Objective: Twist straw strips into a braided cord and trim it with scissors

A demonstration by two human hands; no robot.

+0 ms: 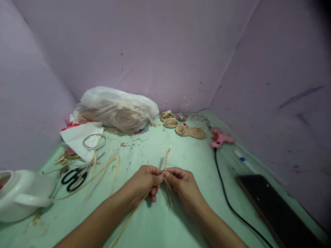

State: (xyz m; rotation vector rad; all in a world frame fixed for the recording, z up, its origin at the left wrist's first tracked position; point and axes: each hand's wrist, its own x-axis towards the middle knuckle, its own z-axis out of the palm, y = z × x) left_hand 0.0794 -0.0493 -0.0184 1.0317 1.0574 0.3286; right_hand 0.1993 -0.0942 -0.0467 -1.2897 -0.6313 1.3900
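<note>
- Braided straw strip [166, 159] held over the middle of the bench [139, 155], its tip pointing away, loose strands [169, 193] trailing below
- Left hand [146, 181]: grip narrow, thumb and forefinger pinching the strip's lower part
- Right hand [184, 184]: grip likewise pinching that spot, the 2 thumbs close together
- Black-handled scissors [74, 179] at left, near a white jug [38, 187]
- Pink glue gun [221, 137] at right, beyond a dark flat device [274, 210]
</note>
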